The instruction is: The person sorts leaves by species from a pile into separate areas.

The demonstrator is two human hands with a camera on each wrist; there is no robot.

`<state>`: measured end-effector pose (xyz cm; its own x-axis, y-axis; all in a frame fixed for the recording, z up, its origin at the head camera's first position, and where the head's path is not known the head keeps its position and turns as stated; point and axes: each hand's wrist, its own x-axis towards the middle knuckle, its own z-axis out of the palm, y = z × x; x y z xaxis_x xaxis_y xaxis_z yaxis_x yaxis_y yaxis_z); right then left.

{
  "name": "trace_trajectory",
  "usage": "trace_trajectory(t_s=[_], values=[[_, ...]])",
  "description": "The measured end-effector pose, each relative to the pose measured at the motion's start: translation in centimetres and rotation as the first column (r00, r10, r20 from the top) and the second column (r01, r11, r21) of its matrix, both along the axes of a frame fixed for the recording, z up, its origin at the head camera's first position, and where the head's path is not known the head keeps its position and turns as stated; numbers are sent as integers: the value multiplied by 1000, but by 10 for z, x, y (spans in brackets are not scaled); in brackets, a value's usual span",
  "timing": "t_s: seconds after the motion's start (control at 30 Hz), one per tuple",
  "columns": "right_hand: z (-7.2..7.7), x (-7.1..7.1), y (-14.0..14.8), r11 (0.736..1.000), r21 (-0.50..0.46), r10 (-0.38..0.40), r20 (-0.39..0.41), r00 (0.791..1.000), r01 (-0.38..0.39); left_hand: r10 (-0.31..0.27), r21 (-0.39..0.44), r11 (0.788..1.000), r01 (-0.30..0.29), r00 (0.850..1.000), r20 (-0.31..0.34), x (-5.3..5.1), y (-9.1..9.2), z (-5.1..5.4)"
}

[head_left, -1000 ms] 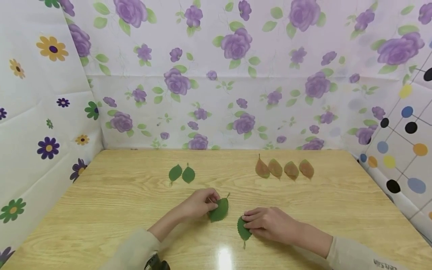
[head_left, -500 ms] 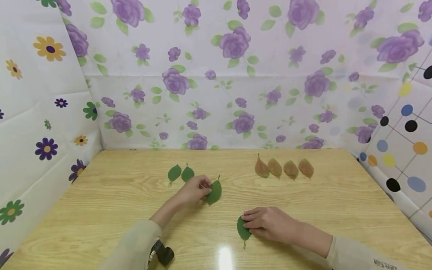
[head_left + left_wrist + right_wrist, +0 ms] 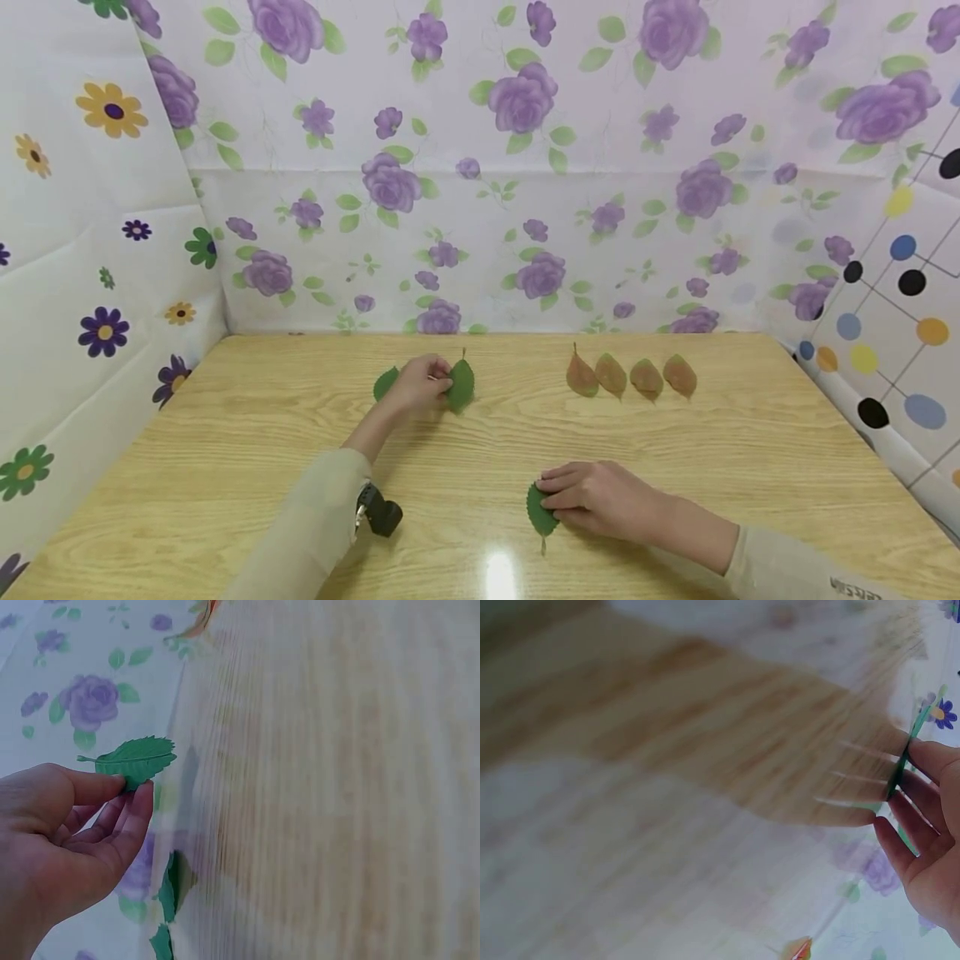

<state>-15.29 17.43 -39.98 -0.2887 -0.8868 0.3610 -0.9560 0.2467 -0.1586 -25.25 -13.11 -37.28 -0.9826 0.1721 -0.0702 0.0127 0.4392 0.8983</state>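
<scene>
My left hand (image 3: 420,385) pinches a green leaf (image 3: 462,385) by its left edge, stem pointing away from me, near the back of the table. In the left wrist view the thumb and fingertips grip this leaf (image 3: 136,759) just above the wood. Left of that hand lies another green leaf (image 3: 386,382), partly covered by it; a further one is hidden in the head view. My right hand (image 3: 600,498) holds a green leaf (image 3: 540,510) at the front, its stem towards me. The right wrist view shows this leaf (image 3: 904,754) edge-on between thumb and fingers.
Several reddish-brown leaves (image 3: 647,379) lie in a row at the back right of the wooden table (image 3: 300,492). A flowered cloth (image 3: 495,250) stands behind the table, with patterned cloths at both sides. A black wrist camera (image 3: 382,513) sits on the left sleeve.
My left hand has carried its leaf back and slightly left, from the middle of the table to beside the green leaves. The right hand has stayed in place with its leaf.
</scene>
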Motion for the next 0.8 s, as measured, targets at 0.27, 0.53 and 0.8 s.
trace_trajectory(t_s=[0.27, 0.53, 0.8], values=[[-4, 0, -1, 1000, -22, 6, -34, 999, -7, 50, -30, 998, -49, 999, 23, -12, -8, -4], [-4, -1, -1, 1000, -24, -9, -52, 999, 8, 63, -88, 994, -64, 998, -18, -13, -12, -5], [-3, 1, -2, 1000, -7, -25, -72, 997, 24, 77, -166, 983, -82, 996, -35, -15, -13, -9]])
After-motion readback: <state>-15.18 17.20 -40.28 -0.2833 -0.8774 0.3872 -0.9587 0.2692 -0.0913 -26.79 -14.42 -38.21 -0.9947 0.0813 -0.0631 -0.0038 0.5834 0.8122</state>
